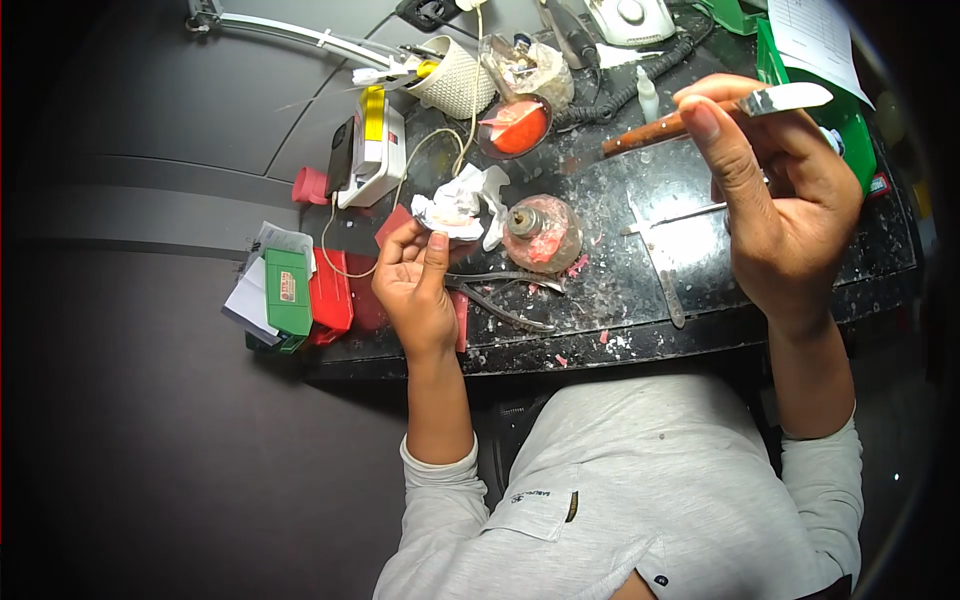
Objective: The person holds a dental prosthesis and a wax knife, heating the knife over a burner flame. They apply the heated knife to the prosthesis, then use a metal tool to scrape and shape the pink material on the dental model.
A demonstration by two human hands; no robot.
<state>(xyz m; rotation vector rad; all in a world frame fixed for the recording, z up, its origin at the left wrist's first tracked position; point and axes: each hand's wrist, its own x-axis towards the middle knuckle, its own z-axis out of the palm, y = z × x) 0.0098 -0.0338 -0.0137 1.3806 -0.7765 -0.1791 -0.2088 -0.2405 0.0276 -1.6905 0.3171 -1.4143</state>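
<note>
My right hand (785, 195) is raised at the right, its fingers closed round a knife (655, 133) with a brown wooden handle. The knife's short, broad blade points right and looks smeared white. Lower at the left, my left hand (418, 285) pinches crumpled white tissue (458, 205) between thumb and fingers. Just right of the tissue stands a round glass spirit lamp (545, 240) with a metal cap and pink stains. Metal pliers (505, 290) lie with spread handles beside my left hand. Two thin metal tools, one a flat spatula (661, 270), cross on the table.
A round pan (515, 128) holds red material behind the lamp. A white woven cup (455, 80) of tools stands at the back left. Green bins (288, 295) and a red bin (330, 295) sit left. A small white bottle (648, 95) is behind. Pink scraps dot the black table (620, 290).
</note>
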